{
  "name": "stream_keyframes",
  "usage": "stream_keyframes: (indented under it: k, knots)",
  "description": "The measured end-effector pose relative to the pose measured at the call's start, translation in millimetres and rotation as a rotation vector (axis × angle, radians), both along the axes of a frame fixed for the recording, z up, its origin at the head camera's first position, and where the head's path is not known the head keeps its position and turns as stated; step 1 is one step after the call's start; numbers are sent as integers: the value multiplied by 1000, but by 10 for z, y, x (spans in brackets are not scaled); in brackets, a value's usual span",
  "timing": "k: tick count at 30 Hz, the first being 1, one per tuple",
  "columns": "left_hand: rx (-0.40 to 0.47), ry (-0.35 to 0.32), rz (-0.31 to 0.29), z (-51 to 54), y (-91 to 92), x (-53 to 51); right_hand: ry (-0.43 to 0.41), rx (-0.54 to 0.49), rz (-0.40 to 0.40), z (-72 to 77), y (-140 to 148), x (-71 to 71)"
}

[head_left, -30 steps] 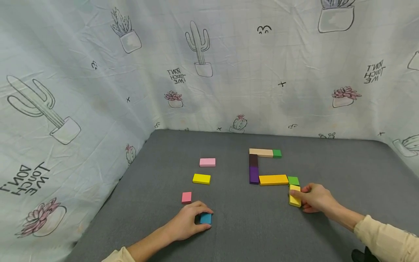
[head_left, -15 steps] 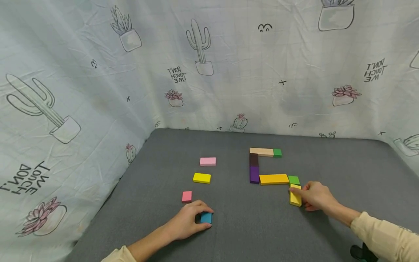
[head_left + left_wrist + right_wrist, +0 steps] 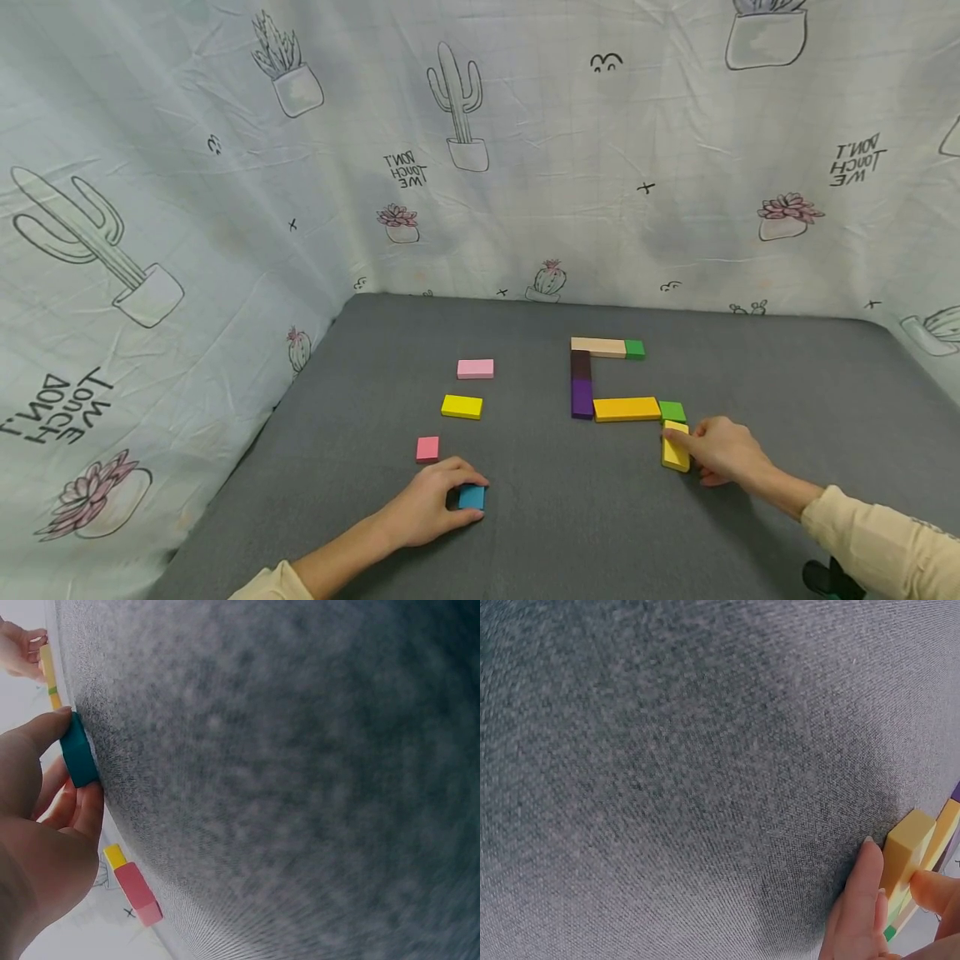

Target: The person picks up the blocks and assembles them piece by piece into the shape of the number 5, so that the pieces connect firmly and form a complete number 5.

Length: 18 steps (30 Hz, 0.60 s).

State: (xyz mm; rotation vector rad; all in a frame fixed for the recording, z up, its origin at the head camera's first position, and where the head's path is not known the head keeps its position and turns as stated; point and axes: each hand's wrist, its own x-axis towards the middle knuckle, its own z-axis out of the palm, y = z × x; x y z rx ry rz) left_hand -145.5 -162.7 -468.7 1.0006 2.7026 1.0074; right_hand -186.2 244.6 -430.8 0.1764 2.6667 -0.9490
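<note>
Near the front of the cloth, my left hand (image 3: 431, 507) pinches a blue block (image 3: 472, 497) between thumb and fingers. The left wrist view shows the thumb at one end of that block (image 3: 79, 750) and fingertips at the other. On the right side, my right hand (image 3: 726, 452) holds a yellow block (image 3: 675, 450), its thumb on one side and fingers on the other. That block's far end meets a light green block (image 3: 672, 411), which adjoins an orange block (image 3: 626, 409). In the right wrist view, the yellow block (image 3: 906, 844) lies between thumb and fingers.
A purple block (image 3: 581, 399), a dark brown block (image 3: 581, 365), a beige block (image 3: 597, 347) and a green block (image 3: 634, 350) continue the angular line. To the left lie a light pink block (image 3: 476, 369), another yellow block (image 3: 461, 407) and a coral pink block (image 3: 427, 449).
My right hand and sleeve have shifted slightly, its thumb reaching less far over the yellow block. The left hand keeps its grip on the blue block in the same place.
</note>
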Motion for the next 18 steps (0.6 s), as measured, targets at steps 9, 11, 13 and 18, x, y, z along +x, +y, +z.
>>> stream_keyframes:
  k: [9,11,13,18]
  knots:
    - [-9,-3,6,19,5,-4,3,3,8,3,10,-27]
    - [-8,-1,6,23,7,-3,6,0,8,0,13,-28]
    - [-8,-2,7,24,8,-1,5,-6,10,0,18,-28]
    - [-15,-7,9,23,15,1,-6,-34,5,34,51,-41]
